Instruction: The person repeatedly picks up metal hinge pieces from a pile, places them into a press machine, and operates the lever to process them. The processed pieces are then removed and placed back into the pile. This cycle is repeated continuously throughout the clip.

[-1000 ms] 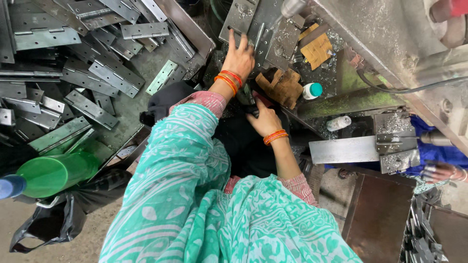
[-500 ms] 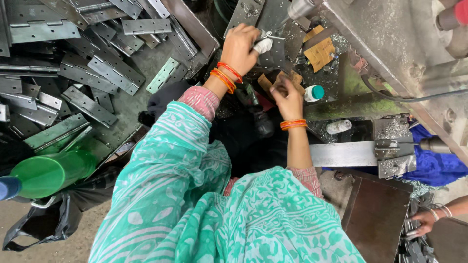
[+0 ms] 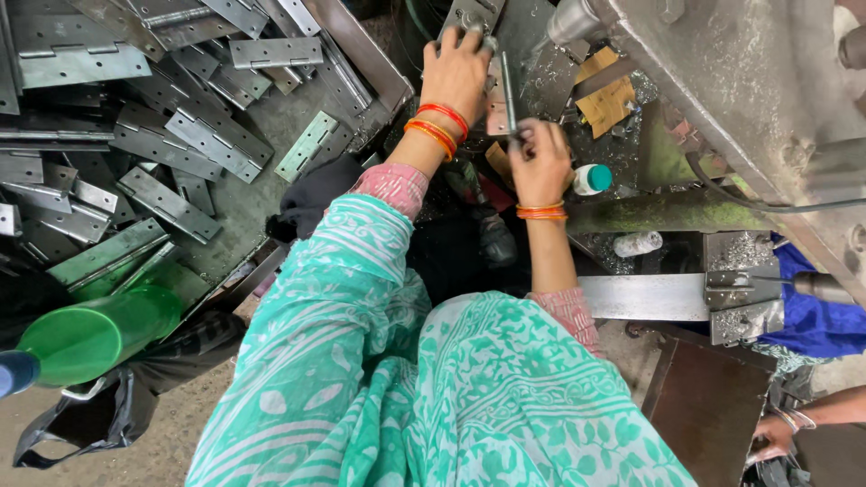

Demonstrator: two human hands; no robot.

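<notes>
Both our hands have shifted up toward the machine at upper centre. Our left hand [image 3: 458,68] presses closed on one steel hinge [image 3: 471,16] there; our right hand [image 3: 538,160] pinches one thin pin [image 3: 507,88]. We judge both stiff, heavy, oily (grip the flat leaf edges). Dozens of hinges in the tray [image 3: 365,68] upper left.

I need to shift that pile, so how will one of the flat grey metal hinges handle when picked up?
A hinge looks like stiff steel, likely heavy for its size. Its two leaves may swing at the knuckle. Being flat, it should not roll, though bare metal might slip.
</notes>
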